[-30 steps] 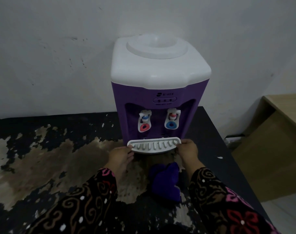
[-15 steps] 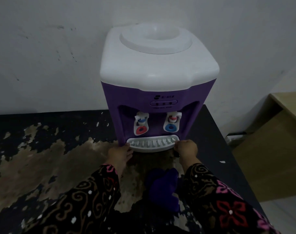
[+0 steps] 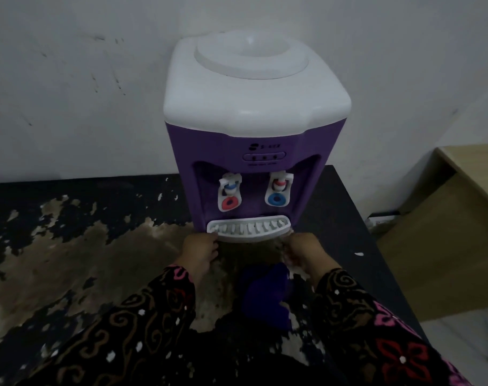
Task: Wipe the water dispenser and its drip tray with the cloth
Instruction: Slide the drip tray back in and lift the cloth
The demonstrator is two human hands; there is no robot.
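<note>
My left grip [image 3: 199,250] has its fingers curled on the left end of the drip tray [image 3: 248,228], a white plastic tray with a slotted grille, seated at the foot of the water dispenser [image 3: 254,107]. My right grip [image 3: 304,250] sits just beside the tray's right end, blurred; I cannot tell whether it is clenched or touching. The dispenser has a smooth white rounded top over a purple body with two taps [image 3: 229,196]. The cloth [image 3: 265,293], dark blue and crumpled, lies on the desk [image 3: 70,246] between my forearms, untouched. The desk is black, peeled to rough brown patches.
</note>
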